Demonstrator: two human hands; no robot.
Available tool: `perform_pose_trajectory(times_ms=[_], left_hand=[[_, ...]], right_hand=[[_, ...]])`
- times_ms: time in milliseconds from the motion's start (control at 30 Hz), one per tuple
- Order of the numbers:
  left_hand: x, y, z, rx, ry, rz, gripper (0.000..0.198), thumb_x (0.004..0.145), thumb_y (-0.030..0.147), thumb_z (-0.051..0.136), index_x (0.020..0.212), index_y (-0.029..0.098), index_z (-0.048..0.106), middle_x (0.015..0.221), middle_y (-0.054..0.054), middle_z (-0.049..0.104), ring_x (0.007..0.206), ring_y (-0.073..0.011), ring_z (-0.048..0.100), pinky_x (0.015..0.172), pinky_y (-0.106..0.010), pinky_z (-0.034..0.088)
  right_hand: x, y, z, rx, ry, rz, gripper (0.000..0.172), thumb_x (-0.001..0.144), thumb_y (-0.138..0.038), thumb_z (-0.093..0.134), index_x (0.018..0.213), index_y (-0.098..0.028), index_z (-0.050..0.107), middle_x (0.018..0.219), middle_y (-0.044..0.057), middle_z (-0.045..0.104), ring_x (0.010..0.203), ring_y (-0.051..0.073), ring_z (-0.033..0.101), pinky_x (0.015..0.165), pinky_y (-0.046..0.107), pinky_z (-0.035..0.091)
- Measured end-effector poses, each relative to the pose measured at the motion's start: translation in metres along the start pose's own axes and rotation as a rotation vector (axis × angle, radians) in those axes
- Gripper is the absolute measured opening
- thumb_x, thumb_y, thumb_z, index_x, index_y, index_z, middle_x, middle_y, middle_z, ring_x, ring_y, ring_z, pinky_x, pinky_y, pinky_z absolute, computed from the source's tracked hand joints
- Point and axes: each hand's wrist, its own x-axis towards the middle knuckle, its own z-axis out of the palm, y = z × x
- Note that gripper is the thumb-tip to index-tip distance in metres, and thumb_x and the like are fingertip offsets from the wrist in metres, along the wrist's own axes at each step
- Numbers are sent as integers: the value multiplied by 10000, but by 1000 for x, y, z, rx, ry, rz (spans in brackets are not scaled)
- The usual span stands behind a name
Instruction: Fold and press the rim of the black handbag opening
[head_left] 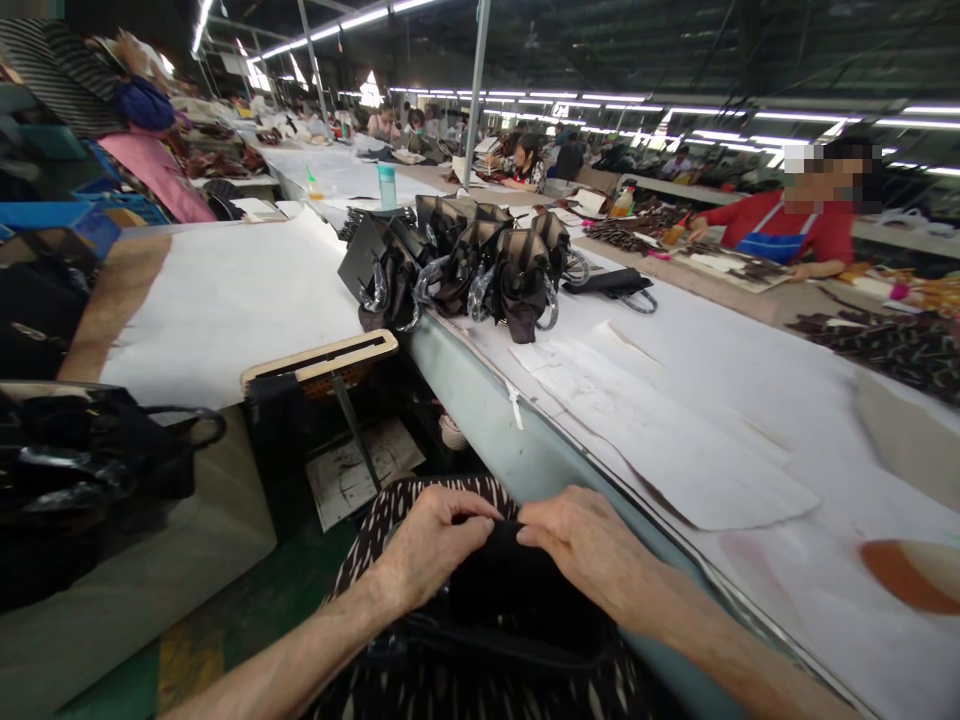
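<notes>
A black handbag (517, 600) rests on my lap with its mouth facing up. My left hand (439, 535) pinches the far rim of the bag between thumb and fingers. Close beside it, my right hand (577, 535) pinches the same rim, and a short stretch of black edge shows between the two. The bag's inside is too dark to make out. Patterned black and cream cloth (442, 490) covers my legs beneath it.
Several dark handbags (517, 270) with wrapped handles stand on the white-covered table (675, 420). More black bags (90, 480) lie at the left. A narrow wooden-rimmed stand (322, 360) is ahead. A person in red (787, 230) works across the table; bottles (387, 187) stand farther back.
</notes>
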Motion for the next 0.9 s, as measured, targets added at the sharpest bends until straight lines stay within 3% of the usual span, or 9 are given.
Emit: perform_pose_trajectory(times_ms=[133,333,500,767,900], left_hand=[[1,-2,0,3,15,18,248,719,199,495,819,132,712,688,-9,646,622,-135,517,572,-213,379],[-1,-4,2,23,21,62,281,734,204,484,891,138,708,757,-19,670,704,-163,558,642,-229,409],[-5,-3,5,-39,16,14,294,735,242,503,917,125,701,745,-34,668,651,-157,553,607,-237,413],[-6,0,8,-83,30,-30,261,720,230,519,860,121,710,698,-29,660,610,-138,534,551,-217,384],[-4,0,9,-60,63,-18,241,714,218,515,818,127,711,687,-22,657,613,-133,530,552,-211,381]], right_hand=[[0,-2,0,5,9,65,313,831,-265,449,536,-173,400,493,-49,346,520,99,272,550,263,195],[2,-14,-21,301,-151,129,307,810,-257,422,543,-174,295,548,-58,254,529,79,275,499,218,197],[3,-17,-24,266,-149,189,324,819,-290,405,547,-177,270,533,-57,260,515,77,285,472,221,189],[3,-12,-3,108,21,126,328,852,-288,391,546,-173,364,517,-45,369,546,100,333,544,253,230],[1,0,-10,399,-90,159,330,860,-342,357,573,-181,369,551,-49,337,527,90,329,481,225,232]])
